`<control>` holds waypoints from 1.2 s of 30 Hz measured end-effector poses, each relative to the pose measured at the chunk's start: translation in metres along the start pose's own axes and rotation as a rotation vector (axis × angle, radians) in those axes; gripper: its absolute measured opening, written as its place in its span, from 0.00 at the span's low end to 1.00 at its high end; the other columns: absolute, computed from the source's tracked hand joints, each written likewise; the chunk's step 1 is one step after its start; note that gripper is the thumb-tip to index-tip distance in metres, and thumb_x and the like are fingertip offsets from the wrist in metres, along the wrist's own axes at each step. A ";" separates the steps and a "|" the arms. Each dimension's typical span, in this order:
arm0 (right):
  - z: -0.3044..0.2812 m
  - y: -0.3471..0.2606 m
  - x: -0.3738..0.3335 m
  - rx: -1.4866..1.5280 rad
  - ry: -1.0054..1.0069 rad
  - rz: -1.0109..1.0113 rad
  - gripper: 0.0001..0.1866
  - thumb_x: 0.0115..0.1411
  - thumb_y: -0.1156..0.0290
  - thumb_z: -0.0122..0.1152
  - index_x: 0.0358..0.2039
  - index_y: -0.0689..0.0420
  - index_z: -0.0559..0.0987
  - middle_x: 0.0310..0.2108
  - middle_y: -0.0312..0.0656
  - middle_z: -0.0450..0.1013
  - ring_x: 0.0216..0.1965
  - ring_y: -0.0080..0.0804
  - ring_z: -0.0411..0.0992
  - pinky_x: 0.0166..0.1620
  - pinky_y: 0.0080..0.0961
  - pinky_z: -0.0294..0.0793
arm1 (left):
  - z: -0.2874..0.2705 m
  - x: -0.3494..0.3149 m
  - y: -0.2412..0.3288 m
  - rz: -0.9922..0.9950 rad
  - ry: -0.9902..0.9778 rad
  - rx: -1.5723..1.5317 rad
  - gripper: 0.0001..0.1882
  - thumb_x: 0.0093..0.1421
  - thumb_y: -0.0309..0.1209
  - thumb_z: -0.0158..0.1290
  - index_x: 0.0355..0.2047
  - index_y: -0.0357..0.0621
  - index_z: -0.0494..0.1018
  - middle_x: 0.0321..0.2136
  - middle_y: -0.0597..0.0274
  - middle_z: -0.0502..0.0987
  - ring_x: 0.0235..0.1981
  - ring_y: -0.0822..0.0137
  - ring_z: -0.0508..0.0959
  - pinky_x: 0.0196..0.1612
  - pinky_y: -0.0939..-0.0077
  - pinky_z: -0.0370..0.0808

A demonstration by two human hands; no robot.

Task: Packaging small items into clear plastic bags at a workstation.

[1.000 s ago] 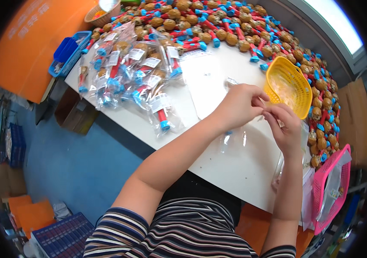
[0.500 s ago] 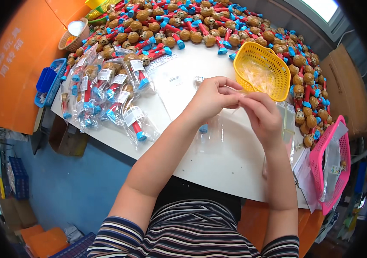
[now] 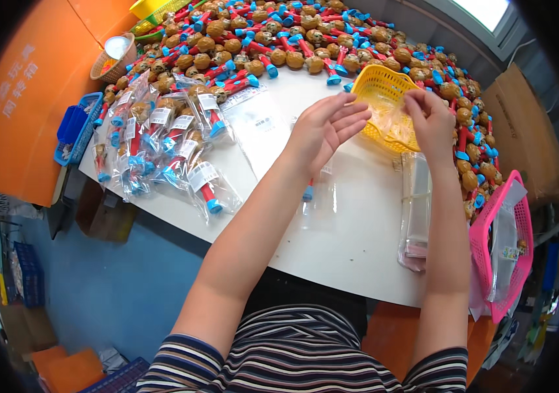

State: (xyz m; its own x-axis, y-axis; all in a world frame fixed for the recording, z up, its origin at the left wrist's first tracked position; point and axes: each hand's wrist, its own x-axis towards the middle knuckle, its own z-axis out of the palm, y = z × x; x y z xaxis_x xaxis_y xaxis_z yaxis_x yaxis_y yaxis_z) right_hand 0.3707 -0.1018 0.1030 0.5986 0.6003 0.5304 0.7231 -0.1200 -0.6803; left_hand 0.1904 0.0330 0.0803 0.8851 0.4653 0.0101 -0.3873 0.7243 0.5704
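My left hand (image 3: 332,128) is raised over the middle of the table, its fingers stretched out and nothing in them. Beneath it lies a toy in a clear bag (image 3: 308,192), mostly covered by the hand and wrist; its blue foot shows. At the right rim of a yellow plastic basket (image 3: 364,85), my right hand (image 3: 432,121) has its fingertips pinched together. Whatever is between them is too small to make out. Thin clear plastic pieces (image 3: 387,118) fill the basket's bottom. A stack of clear bags (image 3: 415,216) lies beside my right forearm.
Red-and-blue toys with brown round heads (image 3: 296,60) are heaped along the far and right table edges. Bagged toys (image 3: 161,141) lie at left, near a blue basket (image 3: 83,128). A pink basket (image 3: 482,252) stands at the right edge, a cardboard box (image 3: 525,131) behind it.
My hands were together above the table, fingertips meeting. They have parted: the left has opened, and the right has moved up and right to the yellow basket.
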 end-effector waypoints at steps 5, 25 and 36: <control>-0.010 0.094 0.031 -0.415 -0.083 -0.252 0.09 0.56 0.77 0.63 0.39 0.60 0.81 0.36 0.46 0.80 0.33 0.39 0.80 0.37 0.29 0.79 | 0.022 -0.011 0.008 0.128 0.053 0.615 0.18 0.65 0.32 0.52 0.50 0.30 0.69 0.46 0.49 0.76 0.47 0.62 0.79 0.52 0.70 0.76; 0.023 -0.052 -0.157 -0.236 -0.454 -0.521 0.14 0.49 0.79 0.65 0.39 0.56 0.79 0.44 0.48 0.74 0.42 0.46 0.76 0.42 0.36 0.78 | -0.077 -0.161 -0.013 0.704 -0.208 1.868 0.22 0.49 0.21 0.61 0.47 0.44 0.75 0.51 0.50 0.72 0.50 0.50 0.75 0.50 0.62 0.74; 0.034 -0.033 -0.160 -0.086 -0.486 -0.431 0.10 0.49 0.80 0.66 0.34 0.60 0.78 0.49 0.47 0.72 0.44 0.45 0.75 0.44 0.34 0.77 | -0.094 -0.150 -0.015 0.677 -0.238 1.827 0.17 0.47 0.22 0.62 0.39 0.41 0.74 0.47 0.52 0.75 0.45 0.52 0.77 0.46 0.63 0.76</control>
State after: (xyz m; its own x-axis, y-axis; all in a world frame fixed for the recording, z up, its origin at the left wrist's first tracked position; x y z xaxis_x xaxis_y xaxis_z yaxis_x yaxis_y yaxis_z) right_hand 0.2397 -0.1666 0.0230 0.0397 0.8952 0.4440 0.9007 0.1604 -0.4038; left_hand 0.0389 0.0005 -0.0071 0.8021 0.2149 0.5572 -0.0726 -0.8910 0.4482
